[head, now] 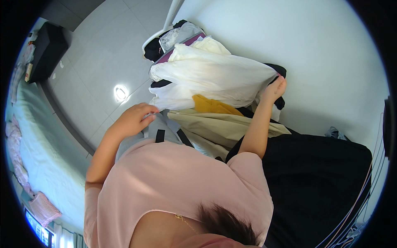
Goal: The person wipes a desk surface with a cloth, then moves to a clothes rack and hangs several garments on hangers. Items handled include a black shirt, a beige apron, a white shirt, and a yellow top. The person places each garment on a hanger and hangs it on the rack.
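Observation:
White fabric (214, 71), apparently a garment, hangs among other clothes on a rack in front of me. My right hand (276, 88) is closed on its right end, close to the wall. My left hand (138, 119) is over my grey trousers, at the lower left edge of the white fabric, with its fingers curled and apart; nothing shows in it. A mustard-yellow cloth (215, 105) and a khaki garment (214, 125) hang just below the white one. Black, purple and lacy white clothes (173, 38) are beyond it.
A white wall (310, 62) rises behind the clothes. At right is a large black cloth-covered thing (316, 179), with thin cables or hangers (366, 198) beside it. A bed with a pale green cover (46, 133) and a black box-like piece (51, 46) stand left, across the tiled floor (93, 65).

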A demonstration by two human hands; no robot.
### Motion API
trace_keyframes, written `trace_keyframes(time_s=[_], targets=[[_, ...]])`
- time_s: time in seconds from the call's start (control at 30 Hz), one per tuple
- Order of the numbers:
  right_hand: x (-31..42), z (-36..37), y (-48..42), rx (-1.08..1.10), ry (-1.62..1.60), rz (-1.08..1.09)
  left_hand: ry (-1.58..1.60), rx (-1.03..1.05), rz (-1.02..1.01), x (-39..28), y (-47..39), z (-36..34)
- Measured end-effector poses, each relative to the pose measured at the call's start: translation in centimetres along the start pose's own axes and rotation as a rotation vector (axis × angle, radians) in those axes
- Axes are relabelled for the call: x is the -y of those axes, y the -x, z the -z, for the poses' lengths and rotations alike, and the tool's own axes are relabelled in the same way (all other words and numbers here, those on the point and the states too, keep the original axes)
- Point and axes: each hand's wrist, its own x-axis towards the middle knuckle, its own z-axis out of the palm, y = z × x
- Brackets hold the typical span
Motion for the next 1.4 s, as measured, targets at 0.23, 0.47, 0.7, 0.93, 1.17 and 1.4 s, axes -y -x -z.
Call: trace_keyframes(time_s=[0.23, 0.47, 0.7, 0.93, 1.17, 1.4], targets=[[1.5, 3.5, 1.8, 0.641, 0.121, -0.679, 0.034, 0.143, -0.161, -2.7, -5.8, -1.4], [13.7, 2.2, 4.4, 0.309, -0.187, 0.150, 0.707, 0.220, -0.089, -3.9, -11.6, -2.3], [15.5, -2.9, 16.8, 0.860, -0.350, 0.352, 1.291, 0.162, 0.290, -4.0, -17.8, -4.6], [-2.9, -2.5, 20.0, 0.829, 0.612, 0.261, 1.642, -0.363, 0.041, -3.4, -15.3, 0.4], [-10.3, -2.1, 13.9, 0.874, 0.984, -0.491, 1.625, -0.189, -1.075, -3.2, -2.2, 13.8], [-1.3, -2.5, 14.6, 0.710, 0.732, 0.074, 1.053, -1.037, -0.578, -1.1, 3.7, 16.3]])
